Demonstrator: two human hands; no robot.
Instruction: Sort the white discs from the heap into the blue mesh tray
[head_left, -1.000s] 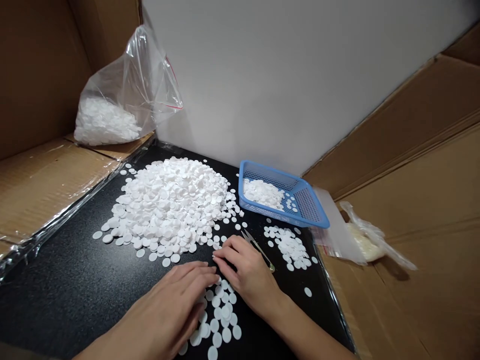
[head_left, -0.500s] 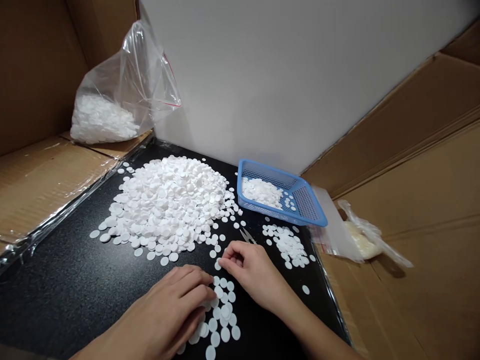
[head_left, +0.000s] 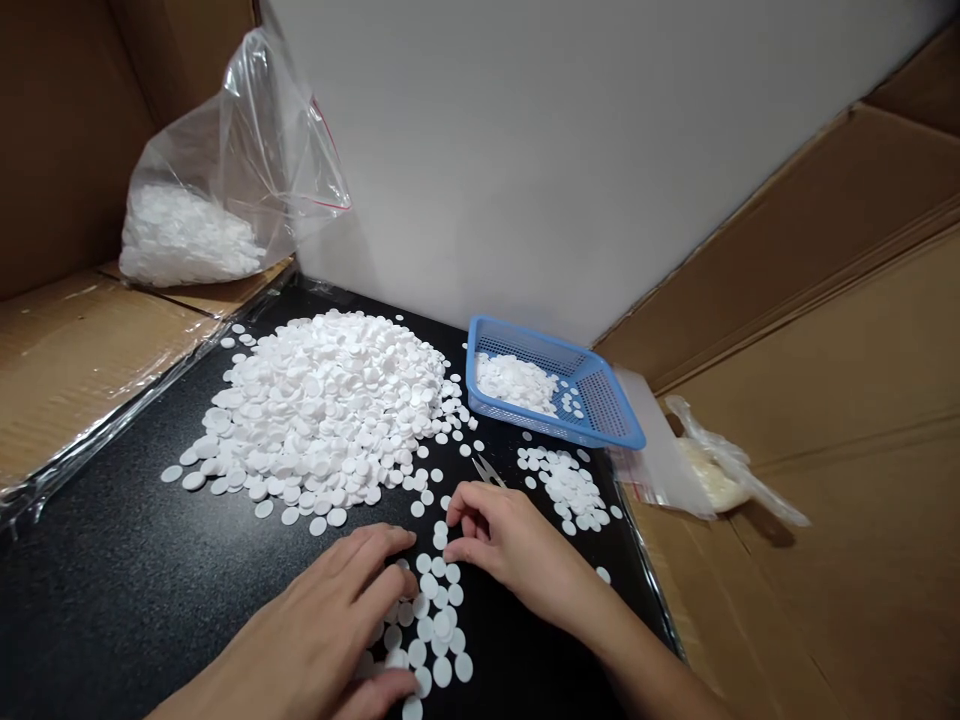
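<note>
My left hand (head_left: 341,610) rests low over the black tabletop, its fingers and thumb apart around a loose group of flat white discs (head_left: 441,625). Some of those discs are hidden beneath the palm. My right hand (head_left: 506,535) is at the top of the same group, index finger and thumb parted beside a few discs, with nothing visible between them. Beyond both hands, to the left, rises a large heap of white discs (head_left: 330,400). The pointed metal tips of a tool, like small scissors (head_left: 487,471), poke out behind my right hand.
A blue mesh basket (head_left: 555,430) holds more discs at the back right. In front of it lies a smaller disc pile (head_left: 574,490). A clear zip bag (head_left: 191,240) of white pieces stands on cardboard at left; another plastic bag (head_left: 720,475) lies right. Cardboard and a grey wall surround the table.
My right thumb and index finger have spread apart, and the hand is off the disc it was touching. My left thumb has come into view, its fingers wider. The view has shifted slightly.
</note>
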